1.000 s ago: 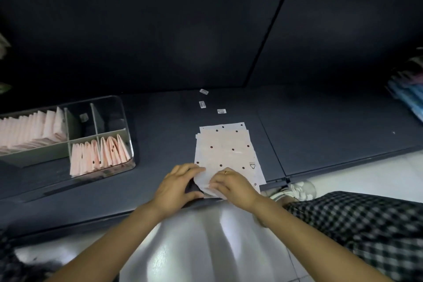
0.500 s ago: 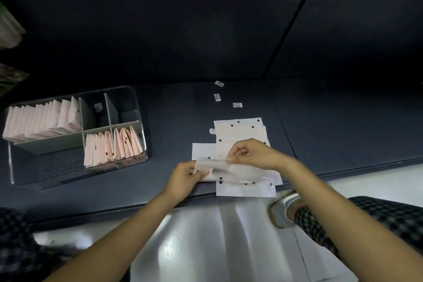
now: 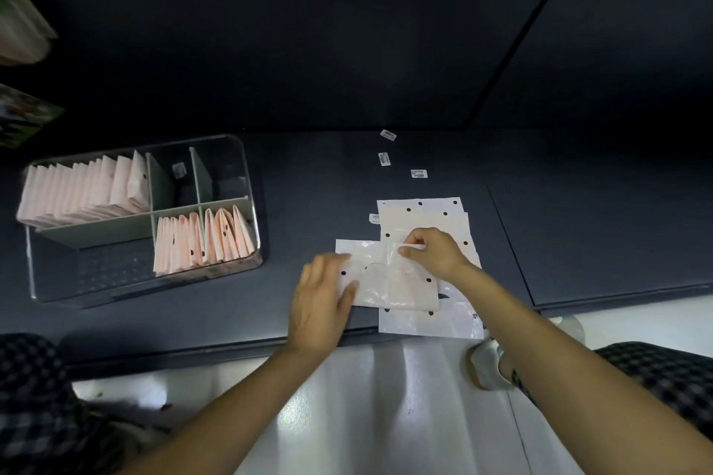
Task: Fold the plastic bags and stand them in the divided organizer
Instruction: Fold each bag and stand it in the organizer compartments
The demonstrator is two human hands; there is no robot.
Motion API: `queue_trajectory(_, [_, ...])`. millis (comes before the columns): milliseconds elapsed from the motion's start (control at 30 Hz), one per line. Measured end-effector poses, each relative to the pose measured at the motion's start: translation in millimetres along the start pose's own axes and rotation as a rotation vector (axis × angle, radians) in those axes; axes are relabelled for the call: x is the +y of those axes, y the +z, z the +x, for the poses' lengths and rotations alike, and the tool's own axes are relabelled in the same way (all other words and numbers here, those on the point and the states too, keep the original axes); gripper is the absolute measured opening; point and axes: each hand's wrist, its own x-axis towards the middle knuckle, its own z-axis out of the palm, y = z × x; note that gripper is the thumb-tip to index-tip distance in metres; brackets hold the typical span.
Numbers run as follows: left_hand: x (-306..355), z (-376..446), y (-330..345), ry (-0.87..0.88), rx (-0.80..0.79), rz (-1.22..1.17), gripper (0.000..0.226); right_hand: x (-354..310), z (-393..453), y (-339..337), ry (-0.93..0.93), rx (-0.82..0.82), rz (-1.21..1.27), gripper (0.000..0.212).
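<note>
The left hand [image 3: 322,297] lies flat on a pale dotted plastic bag [image 3: 389,283] atop the stack [image 3: 424,227] (near table [image 3: 308,185] edge); the right hand [image 3: 432,251] pinches its far edge. The clear divided organizer [image 3: 247,173] sits left.

Materials and finish: plastic film, clear plastic, matt panel, glossy floor
The top bag [image 3: 389,281] is thin, translucent, glossy plastic film with dark dots; the stack of bags [image 3: 424,216] beneath shares this finish. The organizer [image 3: 247,181] has clear, smooth plastic walls and matt grey dividers. The desk [image 3: 578,235] is a smooth, matt dark panel. The floor [image 3: 386,416] is glossy and reflective. Trousers [image 3: 663,378] are checked woven cloth
</note>
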Motion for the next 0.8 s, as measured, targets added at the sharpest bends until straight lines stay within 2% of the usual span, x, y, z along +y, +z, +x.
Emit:
queue_trajectory(100, [3, -16, 3, 0.239, -0.148, 0.170, 0.040, 0, 5, 5, 0.000, 0.010, -0.065, 0.011])
queue_trajectory(200, [3, -28, 5, 0.412, -0.271, 0.362, 0.060, 1, 9, 7, 0.012, 0.004, -0.116, 0.017])
queue_trajectory(300, [-4, -36, 4, 0.463, -0.349, 0.508, 0.075, 0, 10, 9, 0.017, 0.009, -0.167, 0.021])
queue_trajectory(467, [-15, -44, 7, 0.491, -0.413, 0.613, 0.083, -2, 10, 12, 0.041, 0.029, -0.210, 0.023])
queue_trajectory(567, [-15, -46, 7, 0.402, -0.434, 0.611, 0.083, -2, 4, 14, 0.028, 0.078, -0.182, 0.023])
queue_trajectory(633, [-16, -46, 8, 0.370, -0.466, 0.632, 0.085, -3, -12, 18, -0.064, 0.257, -0.213, 0.024])
queue_trajectory(700, [-19, -45, 13, 0.361, -0.504, 0.614, 0.082, -3, -37, 27, -0.309, 0.455, -0.332, 0.026])
queue_trajectory(733, [-19, -45, 15, 0.347, -0.505, 0.606, 0.080, -2, -51, 35, -0.470, 0.471, -0.408, 0.029])
queue_trajectory(800, [-19, -45, 16, 0.325, -0.504, 0.615, 0.079, 7, -79, 54, -0.699, 0.326, -0.589, 0.041])
